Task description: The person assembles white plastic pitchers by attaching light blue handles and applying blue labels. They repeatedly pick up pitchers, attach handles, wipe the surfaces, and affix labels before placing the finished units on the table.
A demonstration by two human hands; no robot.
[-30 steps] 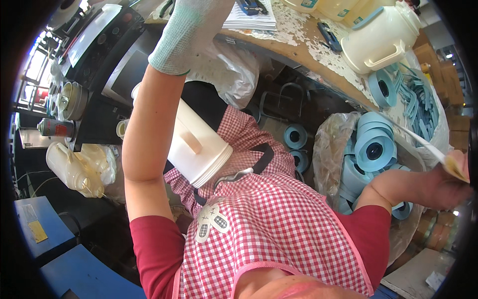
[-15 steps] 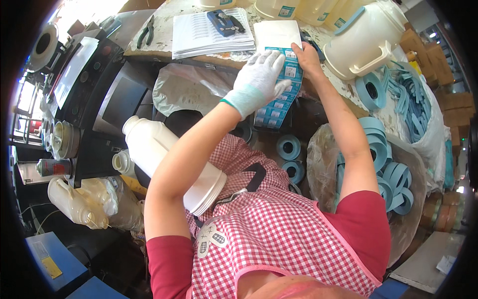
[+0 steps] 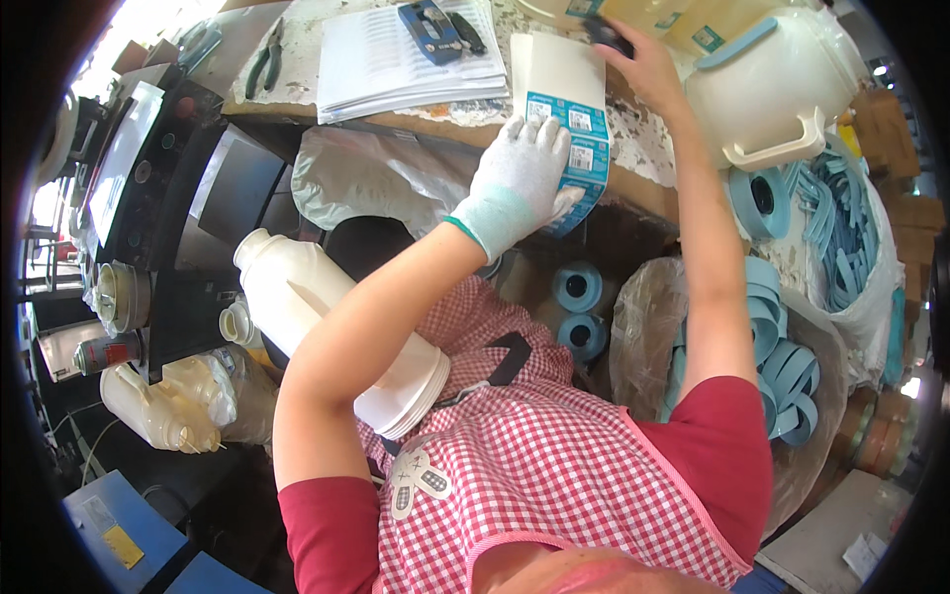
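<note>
Head | left grip (image 3: 517, 178): flat, wide on labels (image 3: 586, 158) overhanging bench edge (image 3: 643, 190) | right grip (image 3: 650, 67): holding black tool (image 3: 609, 37)

Room: cluttered work area. Tabletop (image 3: 638, 139) along the upper side, white paint flaking to brown, front edge worn; space beneath dim. Left: black equipment unit (image 3: 139, 183) with a row of round knobs, its outline bent by the lens. Lower left: blue cabinet-like boxes (image 3: 109, 510). Right: brown cardboard cartons (image 3: 886, 124), stacked. Lower right: pale grey flat surface (image 3: 816, 525). Light: white glare (image 3: 129, 20) upper left; small bright spots (image 3: 910, 387) far right.
</note>
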